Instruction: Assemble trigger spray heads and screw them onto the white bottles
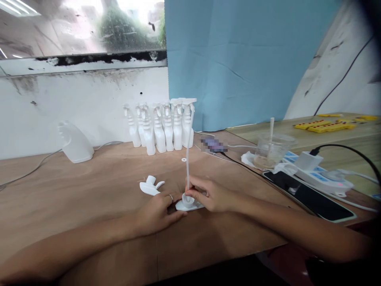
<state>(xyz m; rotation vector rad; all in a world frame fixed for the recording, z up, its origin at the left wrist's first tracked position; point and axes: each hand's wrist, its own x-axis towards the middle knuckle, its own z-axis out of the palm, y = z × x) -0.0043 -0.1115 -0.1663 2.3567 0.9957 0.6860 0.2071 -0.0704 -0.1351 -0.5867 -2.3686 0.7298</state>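
Observation:
Upside down on the table lies a white trigger spray head [188,204], its round collar facing up. My left hand [159,212], with a ring on one finger, grips the head from the left side between thumb and fingers. In a pinch, my right hand [216,194] holds a thin translucent dip tube [187,163] near its lower end. The tube stands upright, its bottom end at the collar; how deep it sits cannot be told. A second white spray head [149,186] lies loose just beyond my left hand.
Several white spray bottles [160,133] stand by the wall, and another white bottle [76,143] leans at far left. A small white ring [183,159] lies mid-table. To the right are a clear plastic cup [264,151], a power strip [330,178], a dark phone [309,194] and cables.

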